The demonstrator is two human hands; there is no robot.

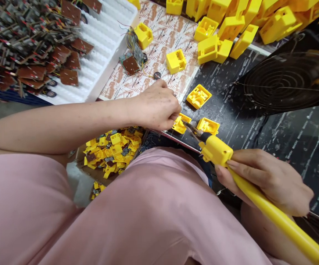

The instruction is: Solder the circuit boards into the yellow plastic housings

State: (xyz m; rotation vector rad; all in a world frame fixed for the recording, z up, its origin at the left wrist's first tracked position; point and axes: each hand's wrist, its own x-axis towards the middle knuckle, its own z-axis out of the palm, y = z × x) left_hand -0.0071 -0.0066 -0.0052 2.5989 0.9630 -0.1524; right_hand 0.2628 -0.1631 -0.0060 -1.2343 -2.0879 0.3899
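Note:
My left hand (159, 105) is closed, its fingers curled at the edge of a small open yellow plastic housing (186, 118); the fingertips are partly hidden. My right hand (266, 176) is wrapped round a long yellow tool (217, 149) with a black collar and a thin metal tip, like a soldering iron. The tip points at the housing by my left fingers; whether it touches cannot be made out. Two more open yellow housings lie close by, one just beyond (199, 96) and one to the right (209, 126).
A white foam tray (104, 55) at left bears heaped brown circuit boards (32, 71). Wired boards (130, 64) and a yellow casing (176, 61) lie on the patterned sheet. More yellow casings (231, 25) pile up behind. A black fan (283, 77) stands right; a box of yellow parts (115, 151) sits below.

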